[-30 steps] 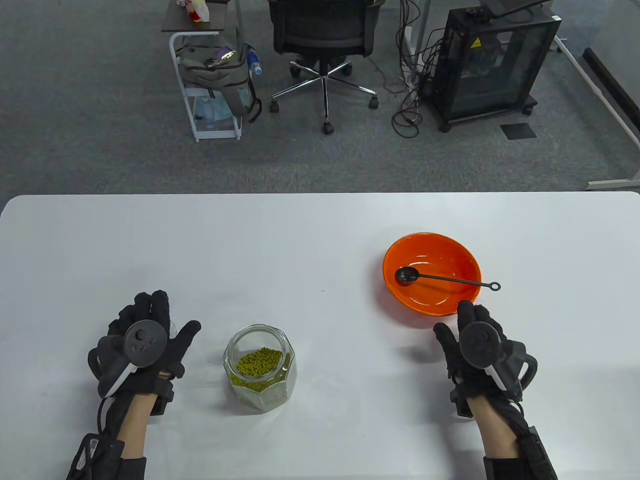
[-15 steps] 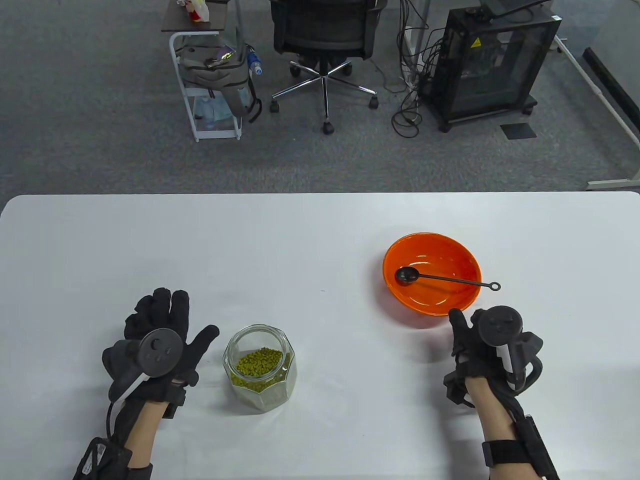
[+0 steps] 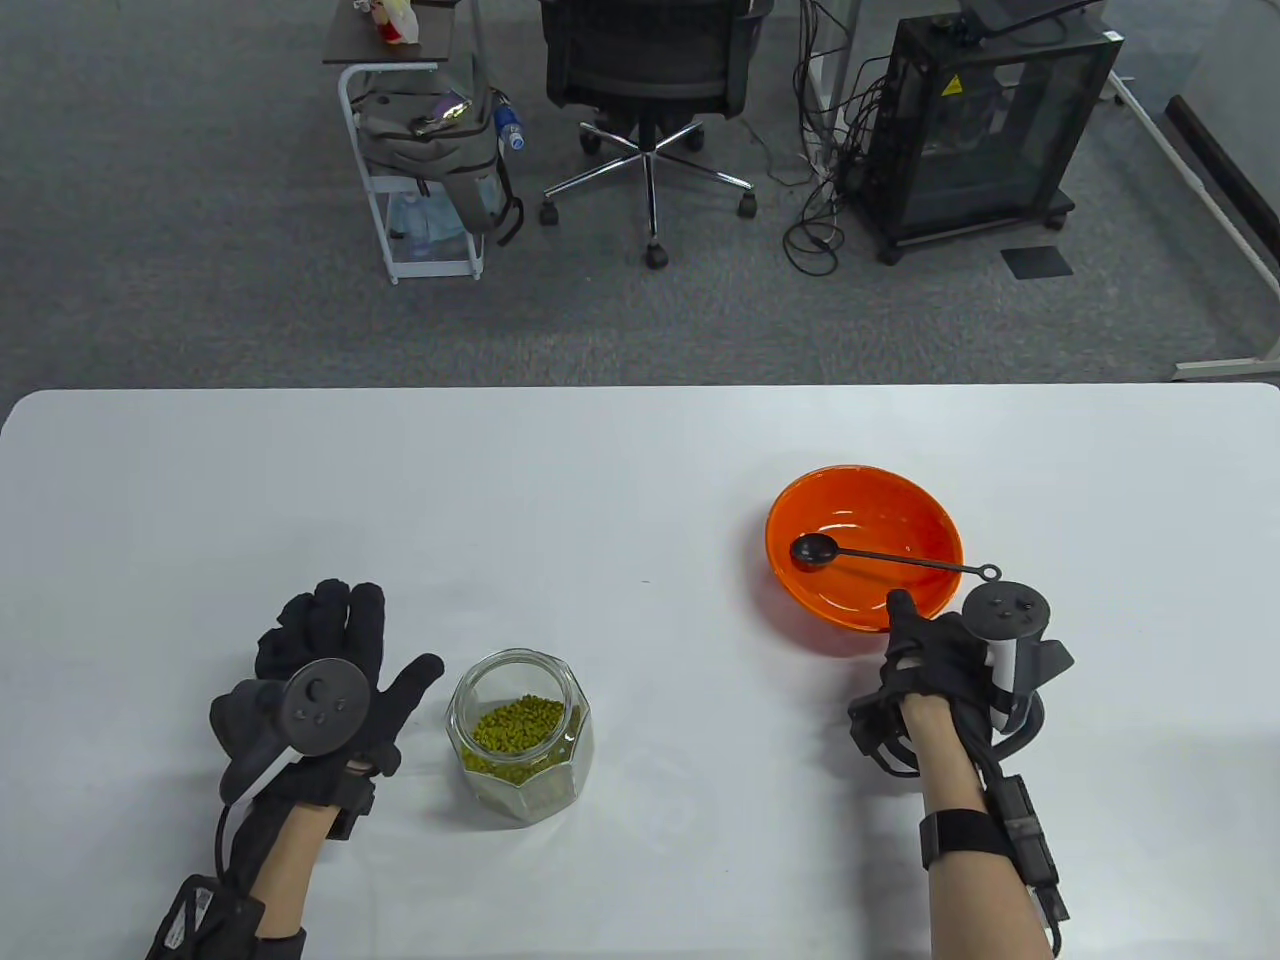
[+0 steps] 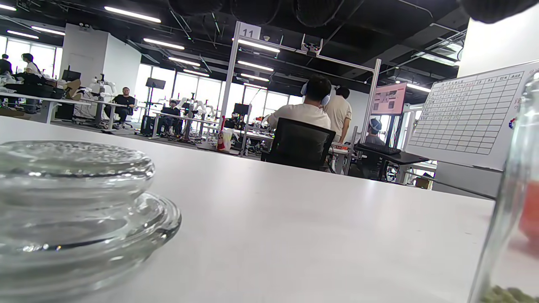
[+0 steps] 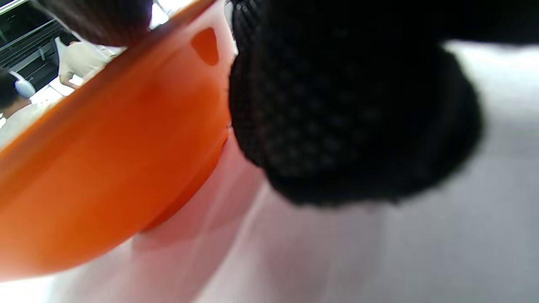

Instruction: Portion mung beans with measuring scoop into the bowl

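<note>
A clear glass jar (image 3: 520, 735) with no lid on it, partly filled with green mung beans (image 3: 517, 724), stands at the front left. My left hand (image 3: 350, 665) lies open just left of it, thumb spread toward the jar and not touching it. The orange bowl (image 3: 860, 605) sits to the right with the black measuring scoop (image 3: 815, 551) lying in it, its handle reaching over the right rim. My right hand (image 3: 925, 645) is turned on edge at the bowl's near rim, under the handle's ringed end. It holds nothing I can see. A gloved fingertip (image 5: 337, 126) hangs by the bowl's outer wall (image 5: 105, 168).
A glass lid (image 4: 71, 206) lies on the table close before the left wrist camera, and the jar's wall (image 4: 511, 189) shows at that view's right edge. Beyond the white table (image 3: 640, 450) stand an office chair (image 3: 650, 70), a cart and a black cabinet.
My right hand has moved forward to the bowl's near rim and rolled onto its edge. My left hand has slid right, toward the jar. The scoop and bowl have not moved.
</note>
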Demonstrator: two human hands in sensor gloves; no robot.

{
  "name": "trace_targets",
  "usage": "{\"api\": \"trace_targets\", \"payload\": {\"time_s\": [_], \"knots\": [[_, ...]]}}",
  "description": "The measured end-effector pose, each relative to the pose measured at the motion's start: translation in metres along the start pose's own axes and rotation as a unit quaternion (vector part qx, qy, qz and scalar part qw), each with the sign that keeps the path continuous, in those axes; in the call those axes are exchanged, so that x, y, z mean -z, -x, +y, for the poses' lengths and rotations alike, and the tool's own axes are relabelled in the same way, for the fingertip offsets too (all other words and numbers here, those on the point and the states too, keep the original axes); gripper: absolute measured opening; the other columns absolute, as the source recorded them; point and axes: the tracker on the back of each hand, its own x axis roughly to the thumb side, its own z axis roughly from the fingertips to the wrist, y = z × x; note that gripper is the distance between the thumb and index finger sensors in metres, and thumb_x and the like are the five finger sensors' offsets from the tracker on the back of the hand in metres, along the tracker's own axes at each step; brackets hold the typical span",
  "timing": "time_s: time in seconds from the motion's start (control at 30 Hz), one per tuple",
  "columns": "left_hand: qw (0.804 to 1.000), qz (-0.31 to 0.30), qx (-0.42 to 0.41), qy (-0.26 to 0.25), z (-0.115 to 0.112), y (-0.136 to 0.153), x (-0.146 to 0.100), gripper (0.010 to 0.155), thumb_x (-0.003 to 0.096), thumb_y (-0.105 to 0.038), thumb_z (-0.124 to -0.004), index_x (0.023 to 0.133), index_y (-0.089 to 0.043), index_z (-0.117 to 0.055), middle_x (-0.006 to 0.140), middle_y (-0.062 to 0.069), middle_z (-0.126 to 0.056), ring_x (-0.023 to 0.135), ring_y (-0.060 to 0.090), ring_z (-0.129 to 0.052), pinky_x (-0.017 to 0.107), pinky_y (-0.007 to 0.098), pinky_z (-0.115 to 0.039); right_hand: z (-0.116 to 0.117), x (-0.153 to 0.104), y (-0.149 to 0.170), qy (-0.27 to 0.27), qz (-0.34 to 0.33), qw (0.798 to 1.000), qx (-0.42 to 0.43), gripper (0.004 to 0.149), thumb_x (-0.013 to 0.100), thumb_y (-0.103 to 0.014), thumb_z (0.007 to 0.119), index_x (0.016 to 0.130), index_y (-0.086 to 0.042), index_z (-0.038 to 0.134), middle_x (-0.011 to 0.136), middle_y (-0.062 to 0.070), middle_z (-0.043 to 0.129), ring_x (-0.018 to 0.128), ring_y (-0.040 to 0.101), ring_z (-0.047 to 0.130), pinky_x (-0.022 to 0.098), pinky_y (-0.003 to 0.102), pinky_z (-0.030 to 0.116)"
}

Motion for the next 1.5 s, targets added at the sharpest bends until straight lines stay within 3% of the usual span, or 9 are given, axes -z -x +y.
{"api": "trace_targets", "payload": {"time_s": [0.3, 0.5, 0.87, 1.23, 1.5], "knots": [[1.0, 0.005, -0.006, 0.008, 0.0, 0.001, 0.0, 0.092, 0.0516, -0.077, -0.058, 0.114, -0.011, -0.041, 0.119, 0.026, -0.039, 0.105, 0.063, -0.041, 0.07, 0.077, -0.04, 0.006, 0.016, 0.004, -0.028, 0.035, 0.997, 0.063, 0.078, 0.045, -0.055, 0.082, 0.093, 0.005, 0.065, 0.039, 0.007, 0.111, 0.005, 0.019, 0.109, 0.0, 0.029, 0.092], [1.0, 0.004, -0.004, 0.018, -0.004, 0.0, 0.001, 0.092, 0.0516, -0.076, -0.057, 0.114, -0.011, -0.041, 0.119, 0.026, -0.039, 0.105, 0.063, -0.041, 0.07, 0.077, -0.04, 0.008, 0.02, 0.006, -0.025, 0.037, 0.992, 0.121, 0.066, 0.047, -0.043, 0.082, 0.089, 0.005, 0.069, 0.035, 0.003, 0.111, 0.002, 0.017, 0.108, -0.001, 0.028, 0.092], [1.0, 0.004, -0.004, 0.025, -0.005, 0.0, 0.001, 0.092, 0.0516, -0.076, -0.058, 0.114, -0.011, -0.041, 0.119, 0.025, -0.04, 0.105, 0.063, -0.042, 0.07, 0.078, -0.04, 0.007, 0.025, 0.008, -0.056, 0.005, 0.984, 0.17, 0.06, 0.048, -0.036, 0.081, 0.088, 0.008, 0.069, 0.032, 0.012, 0.106, -0.002, 0.015, 0.103, -0.002, 0.027, 0.089], [1.0, 0.008, -0.013, 0.022, -0.003, 0.004, 0.001, 0.092, 0.0516, -0.076, -0.058, 0.114, -0.011, -0.041, 0.119, 0.025, -0.04, 0.105, 0.063, -0.041, 0.07, 0.078, -0.04, 0.003, -0.005, -0.008, -0.196, -0.135, 0.966, 0.101, 0.058, 0.049, -0.035, 0.081, 0.089, 0.005, 0.071, 0.033, 0.012, 0.105, -0.001, 0.016, 0.102, -0.001, 0.028, 0.089], [1.0, 0.009, -0.019, 0.022, -0.004, 0.005, 0.0, 0.091, 0.0516, -0.076, -0.057, 0.114, -0.011, -0.041, 0.119, 0.025, -0.04, 0.105, 0.063, -0.041, 0.07, 0.078, -0.04, 0.016, -0.029, -0.007, -0.29, -0.182, 0.938, 0.052, 0.058, 0.049, -0.035, 0.08, 0.09, 0.005, 0.071, 0.035, 0.013, 0.104, 0.002, 0.018, 0.102, 0.001, 0.03, 0.088]]}}
